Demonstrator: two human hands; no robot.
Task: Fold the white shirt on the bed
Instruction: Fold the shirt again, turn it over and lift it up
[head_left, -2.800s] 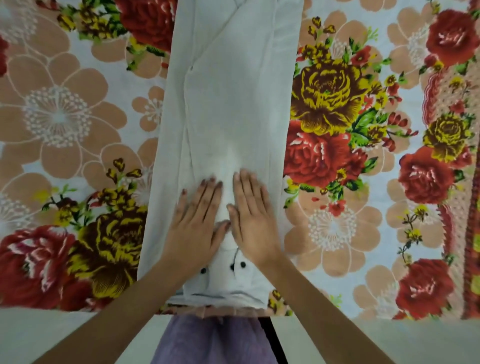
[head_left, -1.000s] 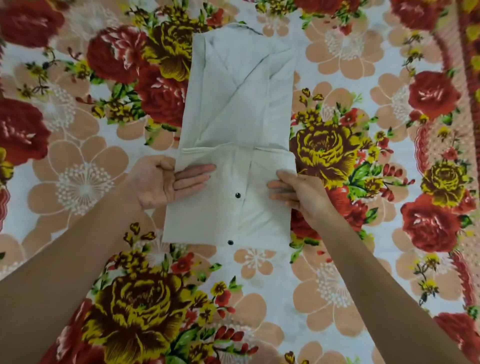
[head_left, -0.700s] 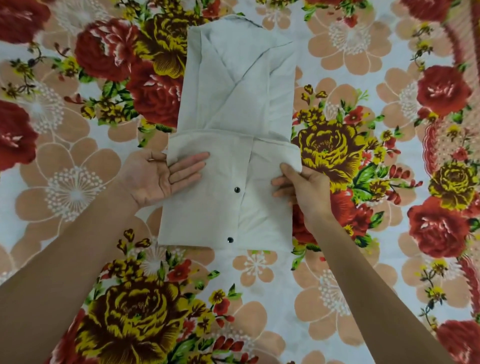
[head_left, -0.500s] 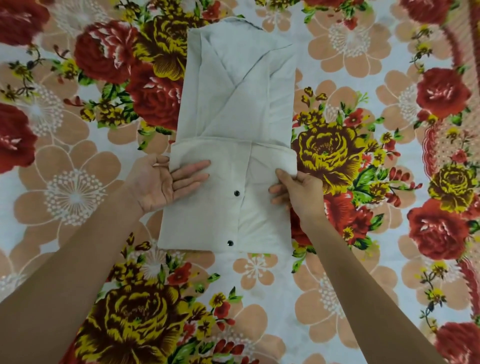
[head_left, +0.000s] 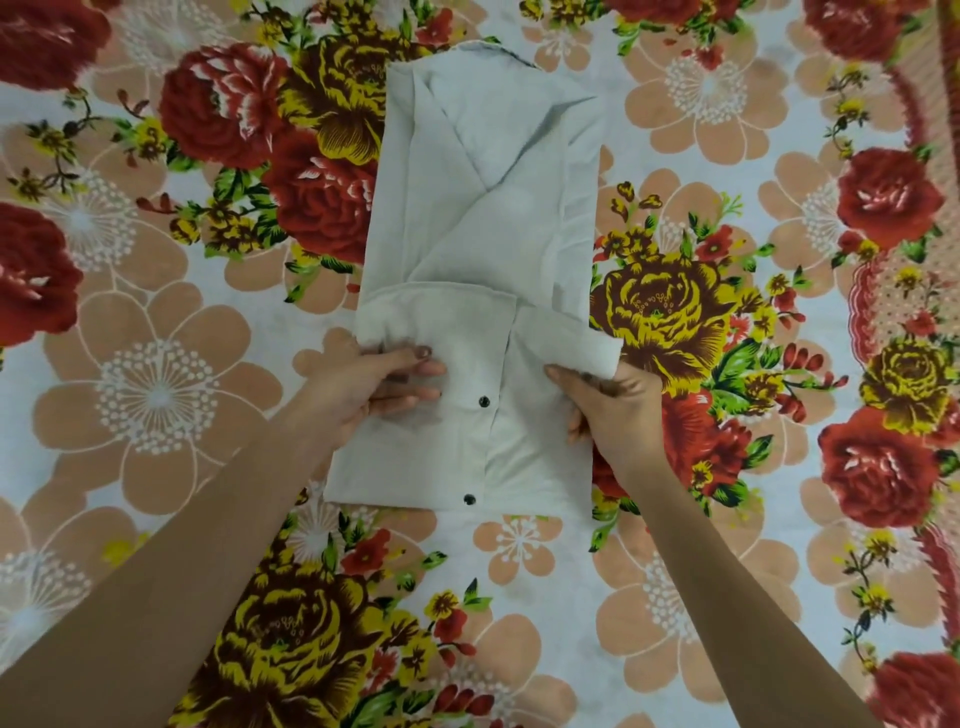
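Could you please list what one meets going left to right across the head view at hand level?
left hand → upper black button of the white shirt → right hand → yellow rose print on the bedsheet

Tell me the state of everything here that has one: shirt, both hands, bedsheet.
white shirt: folded narrow, near end doubled back over the middle, buttons facing up.
left hand: pinching the doubled end's left edge, fabric bunched.
right hand: gripping the doubled end's right edge, corner lifted.
bedsheet: spread flat under the shirt.
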